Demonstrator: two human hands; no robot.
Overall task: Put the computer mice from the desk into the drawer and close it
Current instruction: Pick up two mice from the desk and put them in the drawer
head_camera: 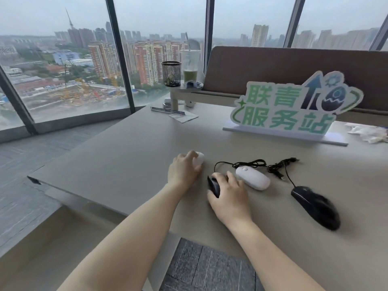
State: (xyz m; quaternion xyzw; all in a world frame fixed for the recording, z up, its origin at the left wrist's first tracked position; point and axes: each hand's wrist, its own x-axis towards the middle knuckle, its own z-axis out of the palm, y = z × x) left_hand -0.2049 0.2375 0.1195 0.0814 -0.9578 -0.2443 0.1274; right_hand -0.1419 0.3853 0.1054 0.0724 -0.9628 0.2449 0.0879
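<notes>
Several computer mice lie on the beige desk. My left hand is closed over a small white mouse, of which only the far end shows. My right hand grips a black mouse whose left side shows beside my thumb; its black cord loops behind. A flat white mouse lies free just right of my right hand. A larger black wired mouse rests further right, near the desk's front. No drawer is in view.
A green and white sign stands on its base at the back right. Crumpled white material lies at the far right. A mesh pen cup and a drink cup stand on a raised shelf. The desk's left edge drops to the floor by the windows.
</notes>
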